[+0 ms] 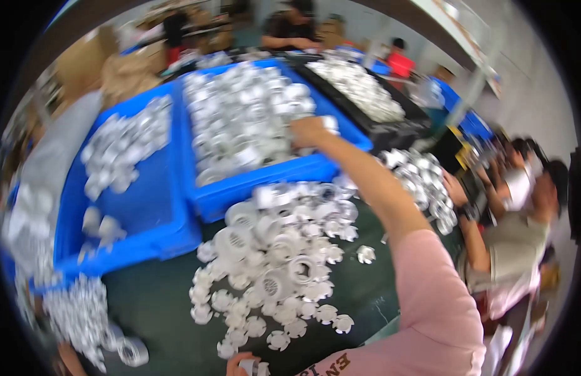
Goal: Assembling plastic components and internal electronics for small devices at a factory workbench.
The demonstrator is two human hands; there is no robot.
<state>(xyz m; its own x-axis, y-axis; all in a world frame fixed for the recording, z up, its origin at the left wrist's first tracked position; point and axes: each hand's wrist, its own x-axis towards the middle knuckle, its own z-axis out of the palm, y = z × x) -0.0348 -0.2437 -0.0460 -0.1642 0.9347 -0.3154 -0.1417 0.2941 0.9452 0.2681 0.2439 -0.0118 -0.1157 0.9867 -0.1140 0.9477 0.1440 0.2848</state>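
Note:
Stretched out in a pink sleeve, my right arm reaches far forward into the middle blue bin (205,197). My right hand (310,133) is over the right side of its heap of white and silvery round parts (246,113). Its fingers are blurred and partly hidden, so what they grip cannot be made out. Low at the picture's bottom edge, my left hand (232,365) holds a small white cylindrical part (253,366). Between my hands, white slotted cups (232,243) and flat notched white discs (256,326) lie in a loose pile on the dark green table (158,307).
A second blue bin (140,219), partly filled, stands left. Behind to the right is a black bin (397,131) of white parts. More silvery parts (422,182) lie at right, beside co-workers. Another person's hand (69,360) shows lower left near a small-parts pile (80,313).

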